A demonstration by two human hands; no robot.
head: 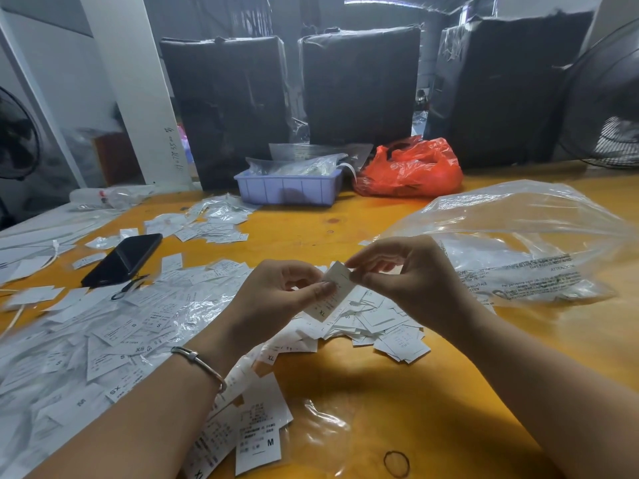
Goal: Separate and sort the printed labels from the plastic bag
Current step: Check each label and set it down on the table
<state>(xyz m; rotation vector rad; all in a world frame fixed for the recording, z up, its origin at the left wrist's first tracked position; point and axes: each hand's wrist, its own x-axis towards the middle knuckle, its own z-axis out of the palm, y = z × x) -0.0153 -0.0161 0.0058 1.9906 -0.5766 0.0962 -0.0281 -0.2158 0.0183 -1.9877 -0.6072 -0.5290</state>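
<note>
Together left hand (276, 292) and right hand (408, 278) pinch an XL label (333, 292).

White labels (138, 326) — orange table (397, 385).

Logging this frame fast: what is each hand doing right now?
Left hand: pinching the lower part of an XL label.
Right hand: pinching the same label's top edge.

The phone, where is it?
In the head view, the black phone lies on the left side of the yellow table, among the scattered white labels, left of both hands.
</note>
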